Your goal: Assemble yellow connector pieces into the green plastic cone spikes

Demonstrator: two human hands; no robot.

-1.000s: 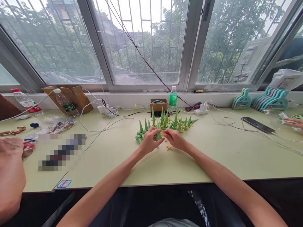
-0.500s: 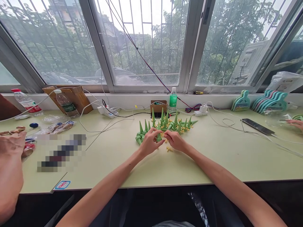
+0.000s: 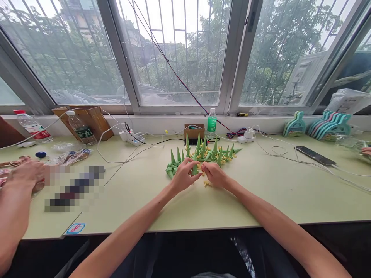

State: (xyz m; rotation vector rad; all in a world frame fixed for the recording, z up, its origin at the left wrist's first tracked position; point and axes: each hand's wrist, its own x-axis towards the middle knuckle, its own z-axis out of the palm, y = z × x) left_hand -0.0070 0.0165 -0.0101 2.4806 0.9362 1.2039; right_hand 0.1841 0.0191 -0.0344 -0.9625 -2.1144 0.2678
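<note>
Shifted inward since a second ago, a co-worker's hand [image 3: 26,173] flanks my left hand [image 3: 184,176], half-curled at a green spike [image 3: 195,169], grip unclear, and my right hand [image 3: 213,174], fingertips together, contents hidden, with yellow pieces [image 3: 206,183] loose though spikes behind [image 3: 215,148] seem partly fitted.

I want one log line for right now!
left hand: curled at green spike, grip unclear | right hand: beside it, grip unclear | yellow pieces: on table

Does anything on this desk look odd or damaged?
One thing: on the left of the desk, a pixelated patch looks odd, as its blocks hide whatever is there. I see no spill or damage. Some green spikes stand upright and others lie tipped, but that just looks like a loose pile.
</note>
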